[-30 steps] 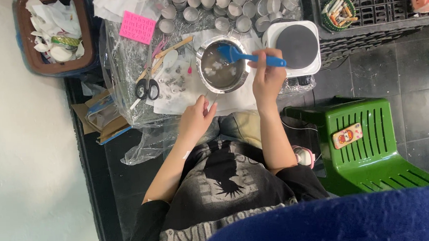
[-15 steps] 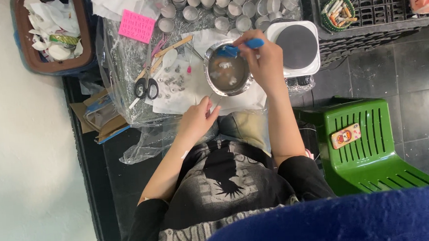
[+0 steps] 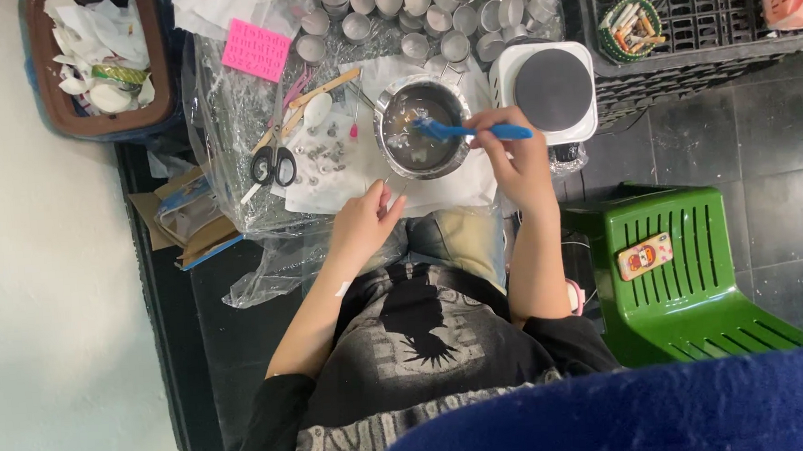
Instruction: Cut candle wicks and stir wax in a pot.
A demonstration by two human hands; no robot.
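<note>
So the metal pot (image 3: 421,139) sits on the plastic-covered counter (image 3: 228,125), and everything's kind of arranged around it. Right hand (image 3: 516,153) is closed around the handle of a blue spatula (image 3: 466,130), blade end dipped into the pot with pale chunks in cloudy liquid. Left hand (image 3: 362,224) is just below the pot, fingers pinched on its thin handle. Hot plate (image 3: 548,90) is right beside the pot, scissors (image 3: 270,164) off to the other side, small metal cups (image 3: 425,10) above it.

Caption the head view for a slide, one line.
Right hand stirs a metal pot with a blue spatula; left hand grips the pot's handle.
</note>
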